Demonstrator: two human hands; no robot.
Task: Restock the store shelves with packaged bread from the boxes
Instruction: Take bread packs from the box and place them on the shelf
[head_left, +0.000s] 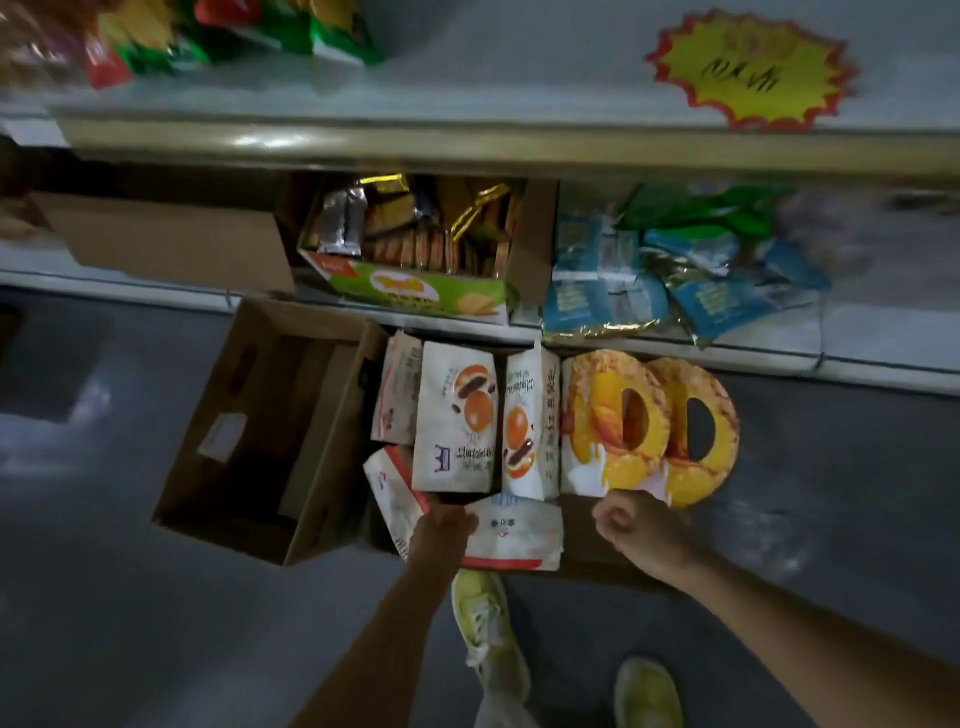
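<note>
Bread packs (457, 421) are still filling the box; left hand (441, 525) is gripping one pack (514, 535), right hand (631, 525) is hanging fisted, empty.

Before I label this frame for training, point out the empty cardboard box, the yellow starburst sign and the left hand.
empty cardboard box (270, 426): head view, on its inner floor.
yellow starburst sign (748, 70): head view, on its yellow middle.
left hand (441, 525): head view, on its back.

L hand (441, 525) grips white bread pack (514, 538) in box (587, 545); R hand (631, 525) fisted just beside.
</note>
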